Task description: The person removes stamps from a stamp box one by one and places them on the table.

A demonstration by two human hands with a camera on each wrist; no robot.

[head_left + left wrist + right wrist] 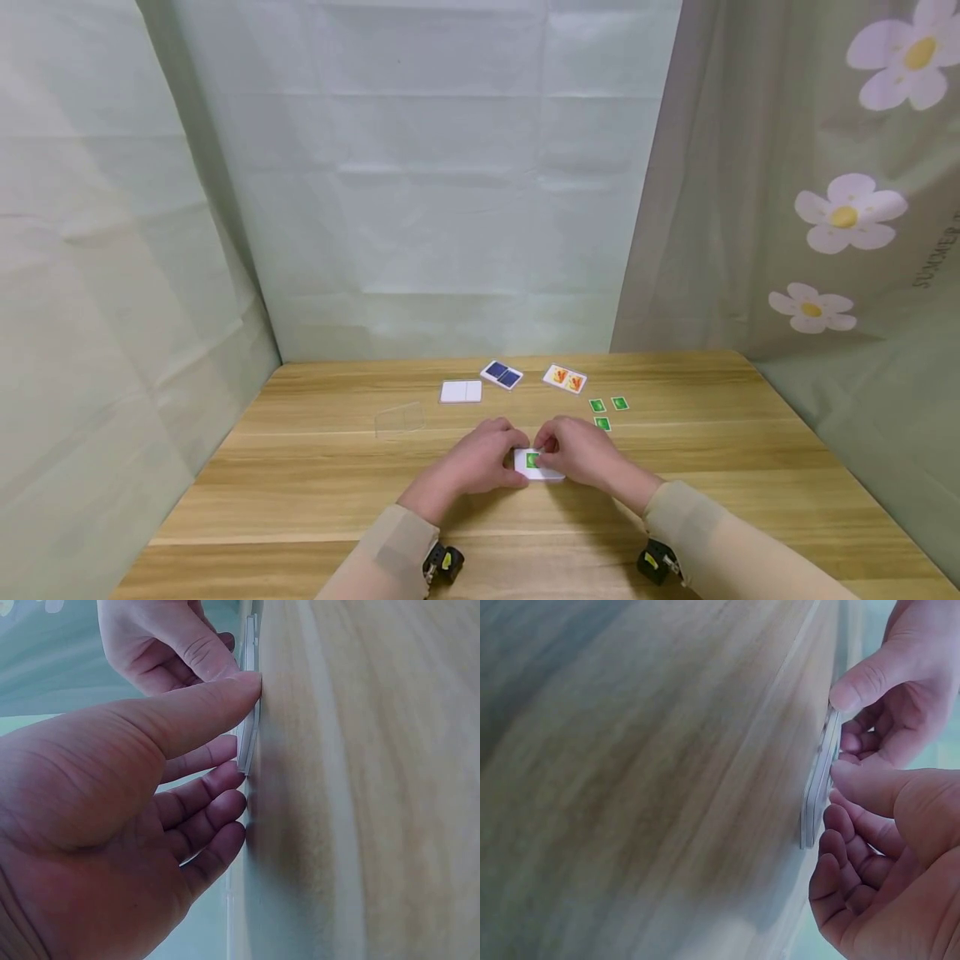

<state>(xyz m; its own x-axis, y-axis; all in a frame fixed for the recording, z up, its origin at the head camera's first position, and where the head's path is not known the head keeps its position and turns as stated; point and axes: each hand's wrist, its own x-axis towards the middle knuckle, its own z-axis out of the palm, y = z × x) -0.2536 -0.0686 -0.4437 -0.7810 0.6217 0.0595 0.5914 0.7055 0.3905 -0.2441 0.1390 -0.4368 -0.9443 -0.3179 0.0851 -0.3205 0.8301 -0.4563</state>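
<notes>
A white rectangular case (552,475) with rounded corners lies close over the table in front of the person. The left hand (483,457) grips its left end, thumb on the near side and fingers at the far side. On the white face sits a small green square card (532,460) with a white border. The right hand (581,452) pinches at this card's right edge with thumb and forefinger, partly covering it. From the side, the right wrist view shows the case (810,817) as a thin layered slab, the right thumb (855,780) against its face.
Several green square cards (602,423) lie right of the hands. Behind stand out a case with two orange pictures (565,378), a case with two dark blue squares (502,375) and a white case (461,392). A clear cover (400,420) lies left on the wooden table (300,467).
</notes>
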